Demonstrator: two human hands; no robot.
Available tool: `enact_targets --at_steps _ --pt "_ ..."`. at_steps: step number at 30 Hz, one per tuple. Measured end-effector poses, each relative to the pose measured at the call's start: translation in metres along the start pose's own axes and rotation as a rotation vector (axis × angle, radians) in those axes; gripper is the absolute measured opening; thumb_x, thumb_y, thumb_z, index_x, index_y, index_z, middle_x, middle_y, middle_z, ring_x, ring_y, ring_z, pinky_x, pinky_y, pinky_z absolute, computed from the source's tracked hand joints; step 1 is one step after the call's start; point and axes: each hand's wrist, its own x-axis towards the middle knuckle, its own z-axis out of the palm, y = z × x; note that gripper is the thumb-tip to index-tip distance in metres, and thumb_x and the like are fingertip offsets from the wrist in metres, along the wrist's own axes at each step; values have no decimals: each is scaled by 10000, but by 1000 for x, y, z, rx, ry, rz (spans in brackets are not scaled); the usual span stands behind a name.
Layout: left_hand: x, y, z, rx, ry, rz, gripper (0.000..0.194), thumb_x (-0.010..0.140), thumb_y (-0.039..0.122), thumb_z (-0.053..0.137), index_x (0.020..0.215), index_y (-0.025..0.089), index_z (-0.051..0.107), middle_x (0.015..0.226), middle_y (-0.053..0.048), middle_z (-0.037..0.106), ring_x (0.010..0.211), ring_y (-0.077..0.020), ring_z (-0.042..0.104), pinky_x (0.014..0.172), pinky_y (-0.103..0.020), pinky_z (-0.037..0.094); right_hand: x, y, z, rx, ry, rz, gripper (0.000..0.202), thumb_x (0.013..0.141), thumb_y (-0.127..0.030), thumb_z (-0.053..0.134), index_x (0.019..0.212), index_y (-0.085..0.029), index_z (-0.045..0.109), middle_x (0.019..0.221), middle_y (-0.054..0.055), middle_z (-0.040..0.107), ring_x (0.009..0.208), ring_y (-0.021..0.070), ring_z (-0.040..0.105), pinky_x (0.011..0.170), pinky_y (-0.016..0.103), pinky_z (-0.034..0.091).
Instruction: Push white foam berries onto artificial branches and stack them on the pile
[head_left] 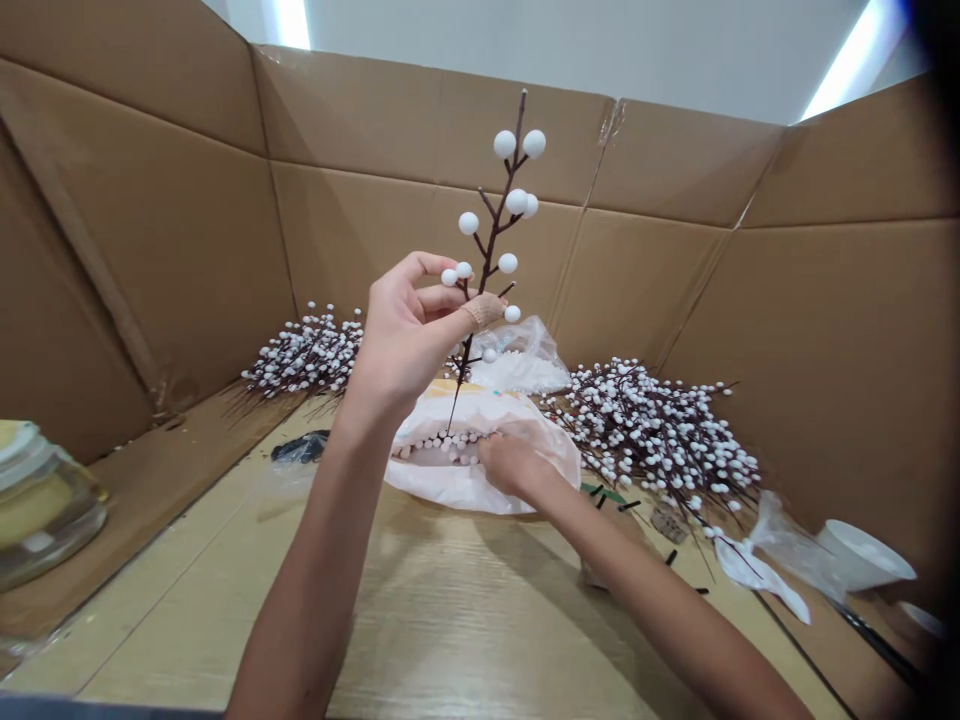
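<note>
My left hand [420, 315] is closed around a brown artificial berry stem [491, 240], held upright above the table. White round berries sit on most of its twigs, while a few twig tips are bare. A tan bandage [485, 310] wraps the left thumb. My right hand [506, 460] reaches into the mouth of a white plastic bag [450, 490] full of loose white berries [442, 447]. The right fingertips are hidden inside the bag, so I cannot see what they touch. The stem's thin lower end hangs just over the bag's opening.
Piles of berry stems lie at the back left [311, 350] and at the right [660, 430]. Behind the bag is a clear bag of white berries [517, 370]. A jar [45, 510] stands far left, a white cup [862, 555] far right. Cardboard walls [360, 120] enclose the table.
</note>
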Motion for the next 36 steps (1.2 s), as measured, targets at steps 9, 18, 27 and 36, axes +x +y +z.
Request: enact_targets --at_steps 9,18,27,36 --pt "-3 3 -4 -3 -28 3 315 591 100 756 791 186 529 611 17 663 584 -155 663 539 -239 488 42 -6 32 -82 36 64 271 916 -315 557 1122 -142 589 1118 79 620 964 196 625 826 403 532" --pt "-5 4 -5 3 -35 20 281 570 42 701 757 184 546 595 48 548 515 -88 547 462 -205 383 34 -10 33 42 174 41 231 921 -276 548 1099 -136 597 1119 82 622 995 205 616 860 418 513" --pt "-6 4 -3 -23 -74 14 303 592 40 699 807 190 546 606 54 518 516 -71 474 478 -204 348 -23 18 -12 521 253 -207 189 937 -229 454 1070 -136 551 840 58 680 725 146 649 661 267 520" --pt "-13 10 7 -93 -186 -23 309 656 103 742 876 196 546 599 52 536 530 -77 484 495 -190 349 -74 39 -83 1713 601 -428 186 785 -330 714 894 -179 711 826 31 716 754 107 680 771 234 572"
